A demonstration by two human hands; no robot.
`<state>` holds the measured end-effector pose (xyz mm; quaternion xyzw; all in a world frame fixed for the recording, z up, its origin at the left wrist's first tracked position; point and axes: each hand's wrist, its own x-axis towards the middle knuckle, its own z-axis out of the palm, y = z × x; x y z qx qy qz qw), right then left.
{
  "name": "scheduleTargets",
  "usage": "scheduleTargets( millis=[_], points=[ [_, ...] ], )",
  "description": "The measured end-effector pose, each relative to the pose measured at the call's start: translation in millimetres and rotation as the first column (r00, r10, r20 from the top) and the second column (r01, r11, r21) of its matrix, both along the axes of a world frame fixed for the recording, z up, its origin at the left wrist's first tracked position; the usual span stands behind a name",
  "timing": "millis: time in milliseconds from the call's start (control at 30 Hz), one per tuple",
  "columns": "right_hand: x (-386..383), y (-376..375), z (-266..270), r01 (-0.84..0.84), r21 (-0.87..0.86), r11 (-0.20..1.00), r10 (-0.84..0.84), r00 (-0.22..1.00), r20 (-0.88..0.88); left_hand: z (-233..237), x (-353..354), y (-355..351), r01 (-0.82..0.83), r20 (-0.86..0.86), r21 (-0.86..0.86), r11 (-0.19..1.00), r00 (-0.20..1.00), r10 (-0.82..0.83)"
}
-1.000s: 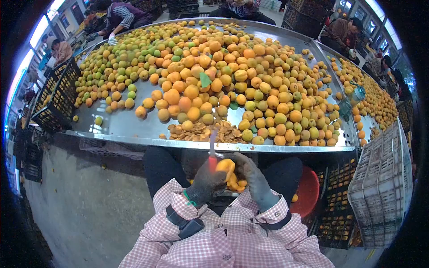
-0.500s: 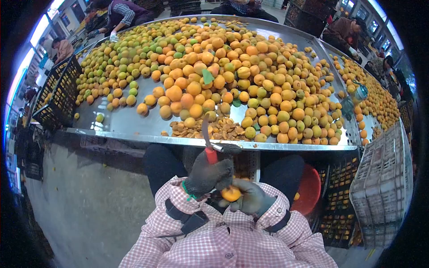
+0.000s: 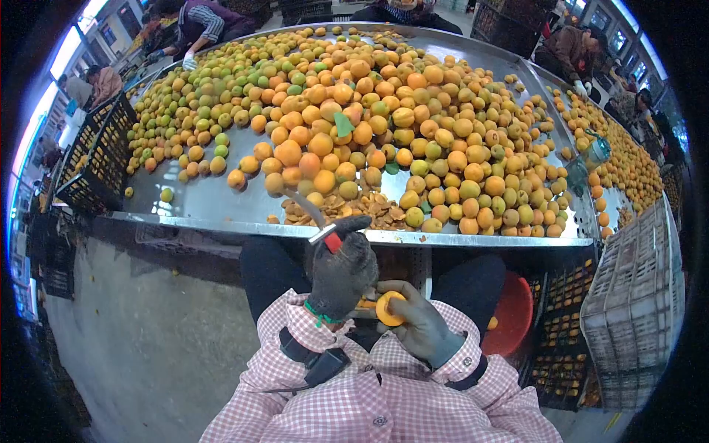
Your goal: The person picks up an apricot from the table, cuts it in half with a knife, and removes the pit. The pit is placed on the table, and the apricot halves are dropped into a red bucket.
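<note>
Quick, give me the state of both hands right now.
Left hand: closed, holding the red-handled knife.
Right hand: closed on a yellow-orange fruit.

The metal tabletop (image 3: 210, 198) over there bears heaped orange-and-green fruit (image 3: 320, 144), one green leaf (image 3: 343, 125), and brown scraps (image 3: 381, 212) by the front edge.

Knife (image 3: 323, 234) is sitting in the L hand (image 3: 343, 269), just a bit of red hdl. (image 3: 334, 243) showing; its thin, curved blade is pointing fwd. & left, in view crossing the desk's (image 3: 214, 198) near edge. Fruit (image 3: 385, 309) is resting in the R hand (image 3: 417, 325), just R of the L one; it's looking round & yel.-orange, w/ the hand partly covering it. Another orange bit (image 3: 365, 303) is showing betw. the hands, mostly hidden.
</note>
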<state>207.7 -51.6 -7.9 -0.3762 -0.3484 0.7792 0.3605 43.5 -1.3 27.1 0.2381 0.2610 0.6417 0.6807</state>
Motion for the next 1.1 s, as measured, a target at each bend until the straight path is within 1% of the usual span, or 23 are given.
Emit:
scheduleTargets(
  millis=[33,100,133,167,200,233,267,300,467,500,533,567,600,633,700,767,800,900,967,1000,1033,1067,1100],
  points=[
    [0.4,-2.8,13.6,-0.001,-0.005,1.0,0.001,1.0,0.002,0.8,0.1,-0.9,-0.001,0.002,-0.005,1.0,1.0,0.001],
    [0.3,-4.0,35.7,0.041,-0.151,0.988,-0.052,0.996,-0.072,10.3,0.3,-1.5,-0.024,-0.081,-0.011,1.0,0.996,0.023],
    [0.8,-5.5,36.4,0.041,-0.152,0.988,-0.053,0.996,-0.073,20.2,7.3,-4.9,-0.111,-0.204,0.056,0.992,0.972,0.12],
    [2.2,-7.2,36.6,0.004,-0.12,0.993,-0.005,1.0,-0.005,17.8,7.1,-6.2,-0.11,-0.204,0.056,0.992,0.972,0.12],
    [3.3,-8.9,37.0,-0.034,-0.09,0.995,0.04,0.997,0.064,12.8,7.0,-7.4,-0.046,-0.095,0.07,0.996,0.994,0.053],
    [1.6,-11.4,37.8,-0.033,-0.09,0.995,0.039,0.997,0.064,8.4,7.0,-7.6,0.016,0.015,0.09,0.996,1.0,-0.018],
    [-2.3,-14.4,39.0,-0.008,-0.053,0.999,0.013,0.996,0.083,5.9,8.1,-6.9,0.038,0.07,0.113,0.993,0.997,-0.046],
    [-4.4,-16.9,40.6,0.016,-0.017,1.0,-0.014,0.995,0.101,6.6,9.6,-7.8,0.038,0.069,0.111,0.993,0.997,-0.046],
    [-4.5,-17.5,48.3,0.02,0.011,1.0,-0.02,0.997,0.074,-3.3,14.1,-8.0,0.033,0.247,0.227,0.973,0.965,-0.091],
    [-3.9,-19.2,46.4,0.017,0.022,1.0,-0.018,0.996,0.09,-2.7,16.1,-9.3,0.032,0.247,0.226,0.974,0.965,-0.089],
    [-4.5,-19.6,40.9,0.016,0.022,1.0,-0.018,0.996,0.09,-0.4,18.6,-10.3,0.0,0.279,0.14,0.99,0.959,-0.04],
    [-5.9,-19.6,32.6,0.044,0.253,0.966,-0.093,0.979,0.182,2.0,20.4,-11.9,-0.031,0.307,0.051,0.998,0.952,0.013],
    [-7.0,-20.0,28.2,0.045,0.472,0.881,-0.184,0.95,0.252,5.4,21.6,-14.1,-0.031,0.306,0.05,0.998,0.952,0.015],
    [-7.6,-19.5,29.8,0.045,0.471,0.881,-0.183,0.95,0.252,9.5,22.6,-16.0,-0.004,0.311,0.025,1.0,0.95,-0.004],
    [-7.5,-18.3,34.6,0.018,0.547,0.837,-0.245,0.906,0.345,9.3,25.1,-19.9,0.024,0.316,-0.001,1.0,0.948,-0.022],
    [-4.2,-16.9,34.3,-0.017,0.557,0.83,-0.231,0.899,0.371,3.0,26.0,-23.7,0.004,0.309,-0.104,0.995,0.951,0.029],
    [-3.1,-16.3,33.9,-0.052,0.566,0.823,-0.217,0.892,0.397,0.3,25.3,-24.0,0.003,0.307,-0.104,0.995,0.951,0.029],
    [-3.0,-16.8,29.8,-0.051,0.524,0.85,-0.181,0.907,0.382,-2.7,24.6,-25.3,0.023,0.277,-0.043,0.999,0.961,-0.01],
    [-2.5,-18.9,23.9,-0.054,0.477,0.877,-0.135,0.926,0.353,4.0,27.4,-17.8,-0.137,0.054,0.005,0.991,0.989,0.136],
    [-2.0,-19.8,22.3,-0.058,0.429,0.902,-0.093,0.942,0.322,9.6,26.7,-14.3,-0.135,0.055,0.005,0.991,0.989,0.134],
    [-2.6,-19.5,24.8,-0.057,0.428,0.902,-0.093,0.942,0.323,16.4,24.6,-11.7,-0.124,0.118,0.028,0.992,0.986,0.12],
    [-4.4,-18.8,30.0,-0.021,0.275,0.961,-0.046,0.971,0.234,19.4,22.5,-11.3,-0.116,0.179,0.05,0.992,0.978,0.105],
    [-6.6,-18.8,35.0,-0.002,0.113,0.994,-0.014,0.991,0.135,17.6,20.6,-12.2,-0.117,0.179,0.049,0.992,0.978,0.106]
  ],
)
